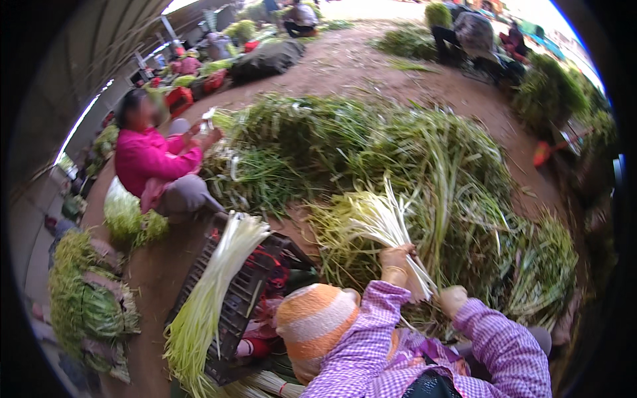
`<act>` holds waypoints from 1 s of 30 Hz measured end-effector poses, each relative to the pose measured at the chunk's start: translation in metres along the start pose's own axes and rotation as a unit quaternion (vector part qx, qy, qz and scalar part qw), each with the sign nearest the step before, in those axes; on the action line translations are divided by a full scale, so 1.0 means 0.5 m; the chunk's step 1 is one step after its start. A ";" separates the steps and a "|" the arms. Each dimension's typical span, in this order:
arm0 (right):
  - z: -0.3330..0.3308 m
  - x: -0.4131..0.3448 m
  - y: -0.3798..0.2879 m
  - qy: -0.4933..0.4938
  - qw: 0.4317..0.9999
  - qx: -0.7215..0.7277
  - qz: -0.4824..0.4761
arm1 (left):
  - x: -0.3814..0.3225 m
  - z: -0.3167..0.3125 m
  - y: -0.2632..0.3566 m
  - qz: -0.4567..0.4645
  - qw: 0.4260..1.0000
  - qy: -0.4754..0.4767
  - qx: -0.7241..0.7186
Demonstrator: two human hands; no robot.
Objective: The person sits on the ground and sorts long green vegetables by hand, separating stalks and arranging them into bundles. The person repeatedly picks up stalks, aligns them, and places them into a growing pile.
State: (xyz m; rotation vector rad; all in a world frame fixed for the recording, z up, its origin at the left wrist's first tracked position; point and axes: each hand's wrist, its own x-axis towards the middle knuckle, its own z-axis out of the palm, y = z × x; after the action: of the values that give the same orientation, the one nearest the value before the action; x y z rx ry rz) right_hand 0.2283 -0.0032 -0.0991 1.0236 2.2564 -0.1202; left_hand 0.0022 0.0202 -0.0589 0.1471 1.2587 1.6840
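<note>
My left hand (398, 258) is wrapped around a bundle of pale, leek-like stalks (390, 221). The bundle fans out beyond my fist, with more white stalk ends below it. My right hand (453, 301) is curled beside those lower ends, near a long green leaf. Its fingertips are partly hidden, and I cannot tell whether they grip a stalk. Under and beyond both hands spreads a big heap of green and yellowish leafy stalks (368, 139). A rounded orange-and-white striped cloth item (318, 323) is beside my left sleeve.
A larger white-and-yellow stalk bundle (219, 298) lies across a black plastic crate (249, 298) at left. Beyond it a person in pink (154, 159) sits handling stalks. Leafy bundles (94, 303) stand at far left. More people and a dark covered pile (268, 59) are farther back.
</note>
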 end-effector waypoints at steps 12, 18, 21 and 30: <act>0.304 -0.035 0.378 -0.358 0.912 0.014 0.199 | 0.022 -0.020 0.167 -0.088 0.963 -0.023 -0.255; 0.044 -0.063 0.304 -0.031 0.930 0.199 0.307 | -0.020 -0.031 0.167 -0.086 0.982 -0.066 -0.154; -0.126 -0.056 0.218 0.231 0.676 0.696 0.072 | -0.045 -0.018 0.110 -0.121 0.985 -0.051 -0.112; -0.081 -0.097 -0.040 -0.100 0.737 0.665 -0.068 | -0.013 -0.038 0.095 -0.145 0.979 -0.022 -0.141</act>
State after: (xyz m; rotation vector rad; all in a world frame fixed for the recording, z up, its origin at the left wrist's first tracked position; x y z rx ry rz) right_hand 0.2168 -0.0348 -0.0418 1.3313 1.8060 -2.0154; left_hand -0.0355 0.0040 -0.0278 -0.1622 0.9451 1.5747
